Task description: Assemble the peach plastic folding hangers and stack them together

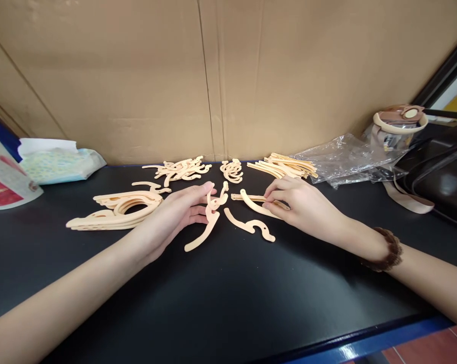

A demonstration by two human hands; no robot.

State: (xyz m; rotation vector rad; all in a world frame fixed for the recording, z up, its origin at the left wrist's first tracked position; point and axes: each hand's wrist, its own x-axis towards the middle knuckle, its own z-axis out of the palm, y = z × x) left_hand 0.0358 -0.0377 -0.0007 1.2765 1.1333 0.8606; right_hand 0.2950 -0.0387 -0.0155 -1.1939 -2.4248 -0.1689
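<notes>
Between the thumb and fingers of my left hand are beige hanger parts, a small hook overlapping a curved arm that points down toward me. My right hand is low over the table, its fingers closed around a straight hanger bar. A curved strip crosses that bar, and its right end is hidden by the fingers. A loose hanger arm with a rounded end lies between my hands. Left of my left hand is a stack of folded hangers, with one more arm behind it.
Along the cardboard wall lie piles of hanger arms, hooks and straight bars. Clear plastic bags, a bottle and a black bag stand right. A tissue pack and a white container are left.
</notes>
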